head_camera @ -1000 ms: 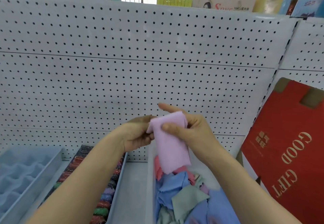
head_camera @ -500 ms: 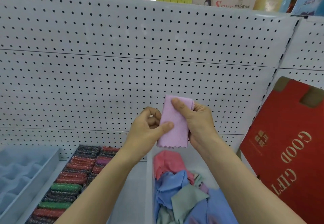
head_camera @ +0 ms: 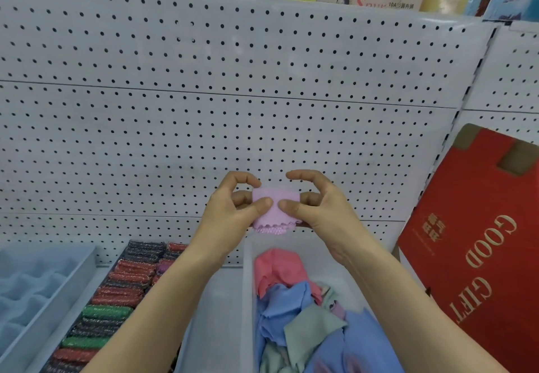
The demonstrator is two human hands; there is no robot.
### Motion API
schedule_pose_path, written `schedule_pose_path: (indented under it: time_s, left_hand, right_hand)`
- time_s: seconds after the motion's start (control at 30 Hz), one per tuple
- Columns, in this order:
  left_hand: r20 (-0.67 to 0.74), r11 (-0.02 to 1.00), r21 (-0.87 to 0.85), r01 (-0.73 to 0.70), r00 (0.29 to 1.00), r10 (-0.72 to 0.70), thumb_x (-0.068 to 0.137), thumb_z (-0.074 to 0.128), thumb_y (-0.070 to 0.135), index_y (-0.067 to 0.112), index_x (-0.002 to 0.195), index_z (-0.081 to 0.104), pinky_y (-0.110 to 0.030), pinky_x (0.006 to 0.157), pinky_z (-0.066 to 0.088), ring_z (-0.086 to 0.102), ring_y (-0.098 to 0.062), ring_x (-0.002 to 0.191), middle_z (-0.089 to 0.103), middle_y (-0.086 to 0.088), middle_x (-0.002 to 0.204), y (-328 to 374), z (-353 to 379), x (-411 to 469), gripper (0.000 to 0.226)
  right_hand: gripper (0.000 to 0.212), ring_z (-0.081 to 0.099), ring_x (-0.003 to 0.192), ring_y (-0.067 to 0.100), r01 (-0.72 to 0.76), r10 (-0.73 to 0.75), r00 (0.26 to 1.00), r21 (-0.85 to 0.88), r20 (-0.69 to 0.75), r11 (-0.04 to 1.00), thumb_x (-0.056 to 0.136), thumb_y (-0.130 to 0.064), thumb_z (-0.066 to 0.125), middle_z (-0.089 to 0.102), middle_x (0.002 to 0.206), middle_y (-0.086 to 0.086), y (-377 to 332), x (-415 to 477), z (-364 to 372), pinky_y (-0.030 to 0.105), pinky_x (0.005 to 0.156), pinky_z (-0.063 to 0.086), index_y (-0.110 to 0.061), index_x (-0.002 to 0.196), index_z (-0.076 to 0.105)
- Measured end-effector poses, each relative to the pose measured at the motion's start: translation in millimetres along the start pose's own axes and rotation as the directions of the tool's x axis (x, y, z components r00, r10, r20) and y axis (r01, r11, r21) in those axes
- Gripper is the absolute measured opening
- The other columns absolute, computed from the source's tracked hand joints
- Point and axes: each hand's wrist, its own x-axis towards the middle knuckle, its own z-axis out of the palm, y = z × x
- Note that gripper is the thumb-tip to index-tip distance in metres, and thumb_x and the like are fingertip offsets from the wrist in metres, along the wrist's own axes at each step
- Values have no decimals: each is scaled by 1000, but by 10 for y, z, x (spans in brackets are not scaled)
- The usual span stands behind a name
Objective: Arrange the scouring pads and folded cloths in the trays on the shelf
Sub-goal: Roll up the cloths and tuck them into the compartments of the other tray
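A small pink cloth (head_camera: 275, 212), folded into a short packet with a scalloped lower edge, is held up in front of the pegboard. My left hand (head_camera: 233, 209) pinches its left side between thumb and fingers. My right hand (head_camera: 318, 209) pinches its right side the same way. Below them a white tray (head_camera: 248, 285) holds a loose heap of pink, blue and green cloths (head_camera: 294, 308). Left of it, a tray of scouring pads (head_camera: 116, 299) shows rows of red, green and dark rolls.
A white pegboard wall (head_camera: 233, 95) backs the shelf. A red gift box (head_camera: 481, 241) leans at the right. At the far left stands a tray with pale blue moulded items (head_camera: 32, 282). Boxes and bottles line the top of the shelf.
The pink cloth hung long a second ago; both hands have folded it up into a short packet and now hold it level at its two sides.
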Motion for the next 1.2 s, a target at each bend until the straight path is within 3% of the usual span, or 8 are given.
schedule_pose_path:
  time_s: [0.17,0.33,0.47,0.57,0.63,0.77,1.0,1.2]
  left_hand:
    - [83,955,297,-30,997,5,82,75,2,29,107,60,-26,71,57,68,-15,82,72,-3,94,32,-34,17,40]
    - [39,857,500,-120,992,116,83,77,18,26,95,69,-12,69,48,63,-6,79,66,5,94,38,-22,47,16]
    - [53,907,413,-79,997,62,88,74,27,19,92,69,-17,69,50,66,-8,85,65,7,100,56,-52,74,10]
    - [99,933,353,-72,994,40,90,68,35,20,87,62,-42,63,56,70,-25,74,71,0,87,52,-16,64,17]
    - [98,946,314,-83,994,54,94,66,31,17,90,59,-38,51,54,69,-28,67,68,-8,91,46,20,41,16]
    - [81,976,207,-63,996,47,97,63,20,15,98,60,-32,46,52,66,-28,53,68,-12,89,49,81,16,6]
    - [136,1000,12,-3,991,1,90,69,6,18,112,62,-37,65,61,74,-30,80,68,-16,102,43,142,-55,26]
    - [81,992,-125,9,997,1,96,57,-2,10,107,64,-26,56,53,67,-25,64,68,-17,92,-16,234,-59,18]
  right_hand:
    - [45,65,74,13,16,-9,998,-123,61,992,79,7,75,69,91,7,33,1,-41,24,68,57,-15,116,64]
    - [14,64,74,17,42,-41,999,-235,9,971,80,-11,79,73,86,12,65,52,-85,34,76,54,-14,93,74]
    - [12,65,80,18,-20,24,999,-99,34,995,87,-16,74,73,86,10,73,43,-102,36,80,55,-8,94,71]
    - [14,68,76,18,-82,81,992,11,101,997,92,-18,67,73,84,5,63,-1,-59,34,69,60,-8,102,65]
    - [17,69,70,17,-93,88,991,45,104,995,91,-17,68,73,82,3,52,-28,-50,30,60,58,-8,105,63]
    - [22,62,61,14,-73,66,996,113,61,991,86,-9,73,69,78,4,60,-46,-60,24,52,51,-9,107,64]
    - [16,56,58,15,-60,62,998,198,-4,978,85,-5,73,67,79,9,124,-59,-132,22,51,47,-10,99,68]
    - [26,55,69,16,-132,105,990,344,95,930,90,6,57,64,88,10,158,-18,-203,22,58,48,-6,108,71]
